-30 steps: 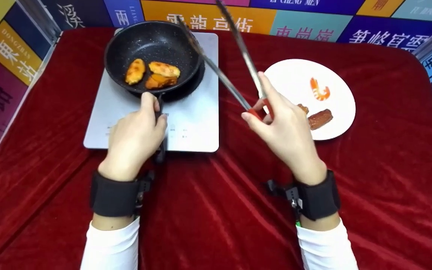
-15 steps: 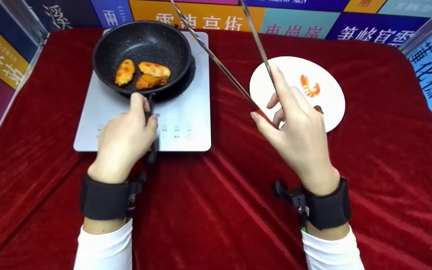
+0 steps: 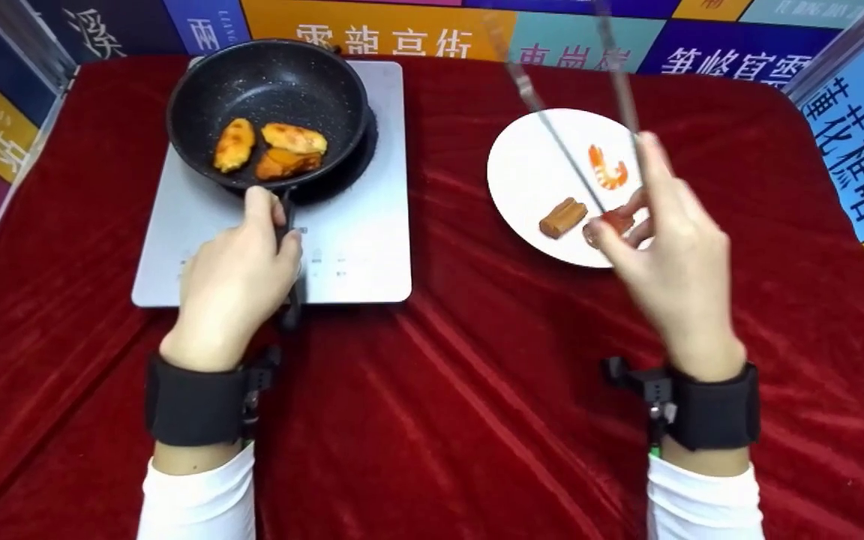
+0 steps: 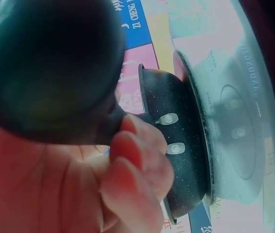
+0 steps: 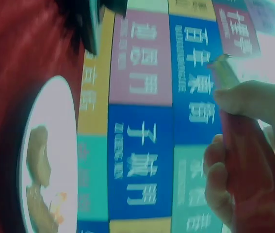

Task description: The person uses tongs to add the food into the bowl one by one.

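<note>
Red velvet (image 3: pixel 447 420) is covering the counter (image 3: pixel 799 330), and a silver cooktop (image 3: pixel 372 262) is lying on the left, carrying a black pan (image 3: pixel 252 82). Its handle (image 3: pixel 292 300) is pointing toward the person. To the right, a white plate (image 3: pixel 522 172) is resting on the velvet. Metal tongs (image 5: pixel 251 170) are hanging above it, their long axis running away from the person and slightly left, tips pointing at the far edge, arms spreading apart. The left hand (image 3: pixel 241 277) is curling round the pan's handle; the right hand (image 3: pixel 676 240) is gripping the tongs between thumb and fingers. Three golden pieces (image 3: pixel 234 145) are lying in the pan; two brown pieces (image 3: pixel 563 218), one partly hidden, and a shrimp (image 3: pixel 609 169) are lying on the plate.
</note>
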The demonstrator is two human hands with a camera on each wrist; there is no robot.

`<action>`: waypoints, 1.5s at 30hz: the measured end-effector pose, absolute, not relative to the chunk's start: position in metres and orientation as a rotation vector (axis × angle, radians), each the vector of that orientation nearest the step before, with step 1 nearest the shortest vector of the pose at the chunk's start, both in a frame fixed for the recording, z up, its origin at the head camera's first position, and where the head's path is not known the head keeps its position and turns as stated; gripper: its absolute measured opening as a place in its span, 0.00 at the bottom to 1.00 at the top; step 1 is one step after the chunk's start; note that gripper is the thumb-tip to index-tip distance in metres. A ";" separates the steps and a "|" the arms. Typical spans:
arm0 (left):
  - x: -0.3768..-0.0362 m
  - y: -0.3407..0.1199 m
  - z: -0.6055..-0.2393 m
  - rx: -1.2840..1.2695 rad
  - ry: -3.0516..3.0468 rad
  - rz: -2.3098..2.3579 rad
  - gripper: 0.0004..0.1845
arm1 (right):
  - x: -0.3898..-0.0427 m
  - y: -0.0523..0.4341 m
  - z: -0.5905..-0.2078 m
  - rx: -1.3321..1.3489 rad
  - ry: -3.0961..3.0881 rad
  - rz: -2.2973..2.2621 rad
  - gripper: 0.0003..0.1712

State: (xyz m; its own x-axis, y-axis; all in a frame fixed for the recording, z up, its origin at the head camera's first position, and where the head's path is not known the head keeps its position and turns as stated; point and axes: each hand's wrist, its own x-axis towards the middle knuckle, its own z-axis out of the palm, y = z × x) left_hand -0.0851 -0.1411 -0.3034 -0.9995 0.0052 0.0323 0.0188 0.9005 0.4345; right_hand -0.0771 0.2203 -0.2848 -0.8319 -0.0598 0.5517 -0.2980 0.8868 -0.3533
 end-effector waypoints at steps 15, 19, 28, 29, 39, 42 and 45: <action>-0.085 -0.143 -0.304 0.006 -3.048 -0.721 0.13 | -0.089 0.299 -0.312 -0.007 -2.732 0.584 0.42; -0.085 -0.144 -0.305 0.018 -3.051 -0.722 0.13 | -0.094 0.306 -0.323 -0.044 -2.789 0.584 0.43; -0.086 -0.144 -0.306 0.004 -3.054 -0.717 0.13 | -0.095 0.323 -0.341 -0.098 -2.969 0.608 0.43; -0.086 -0.144 -0.306 0.004 -3.057 -0.713 0.13 | -0.095 0.323 -0.342 -0.096 -2.985 0.609 0.43; -0.087 -0.143 -0.304 -0.009 -3.069 -0.733 0.14 | -0.094 0.328 -0.352 -0.126 -3.070 0.574 0.42; -0.088 -0.142 -0.303 -0.001 -3.076 -0.722 0.14 | -0.094 0.327 -0.351 -0.128 -3.068 0.567 0.41; -0.088 -0.143 -0.303 0.011 -3.083 -0.720 0.14 | -0.095 0.324 -0.348 -0.135 -3.078 0.562 0.39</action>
